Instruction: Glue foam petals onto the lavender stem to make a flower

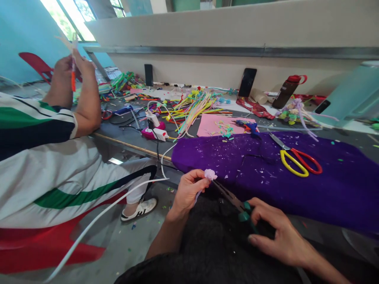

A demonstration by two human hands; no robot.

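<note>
My left hand (189, 189) is closed in a pinch on a small pale purple flower (210, 174) on a thin stem, held just in front of the purple felt sheet (325, 185). My right hand (278, 232) grips green-handled pliers (237, 203), whose dark jaws point up-left and meet the stem right below the flower. Both hands hover over my dark lap.
Red-and-yellow scissors (299, 159) lie on the felt. Behind it are a pink sheet (210, 124), a blue glue gun (250, 127), a heap of coloured sticks (192, 106), a power strip (155, 132), two phones and a bottle (286, 92). A person in a striped shirt sits at left, hands raised (69, 69).
</note>
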